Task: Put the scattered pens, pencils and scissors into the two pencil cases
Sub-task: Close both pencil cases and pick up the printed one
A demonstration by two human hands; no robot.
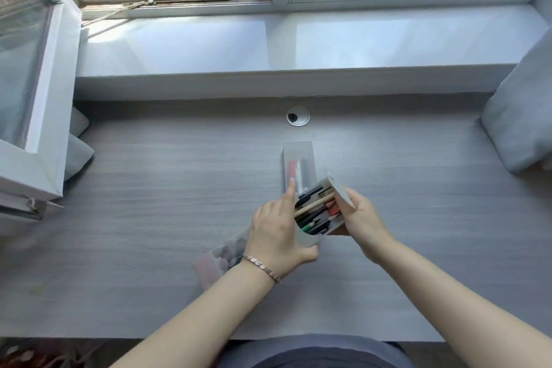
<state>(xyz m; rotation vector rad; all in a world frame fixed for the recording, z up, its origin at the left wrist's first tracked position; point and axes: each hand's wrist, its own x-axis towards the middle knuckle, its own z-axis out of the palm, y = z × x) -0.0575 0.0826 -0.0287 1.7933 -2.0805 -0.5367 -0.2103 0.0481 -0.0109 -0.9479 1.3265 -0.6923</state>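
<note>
Head view, looking down onto a grey wood-grain bench (149,188) set below a pale window sill (268,48).

Left hand (277,236): clasped around the near side of a translucent pencil case (316,212), thumb under its lower edge, index finger (291,188) stretched forward along the case's left rim; thin beaded bracelet (261,267) at the wrist.

Right hand (363,218): gripping the far right side of the same case, thumb (351,196) pressed to the hinged lid (340,193), which stands swung up and open.

Held case: raised slightly off the bench, tilted, open mouth facing the camera. Contents packed lengthwise: a bare wooden pencil (313,205) lying on top, a green-tipped pencil (306,228) near the lower edge, an orange-red item (333,210) toward the right, several dark pens (316,215) between them. Scissors not distinguishable among the contents.

Second pencil case (298,164): frosted, closed, flat on the bench just beyond the held case, long axis pointing toward the window; red marker (291,169) and dark marker (304,170) dimly visible through its lid. Near end hidden behind the left index finger and the held case.

Below the left wrist, flat on the bench: a blurred translucent pouch (221,260) with dark rounded shapes inside, possibly a further pouch or sheet; too soft to identify.

Round metal cable grommet (298,116) in the bench behind the second case. Grey cushion (519,122) at the right edge; open window sash (35,84) at the left.
</note>
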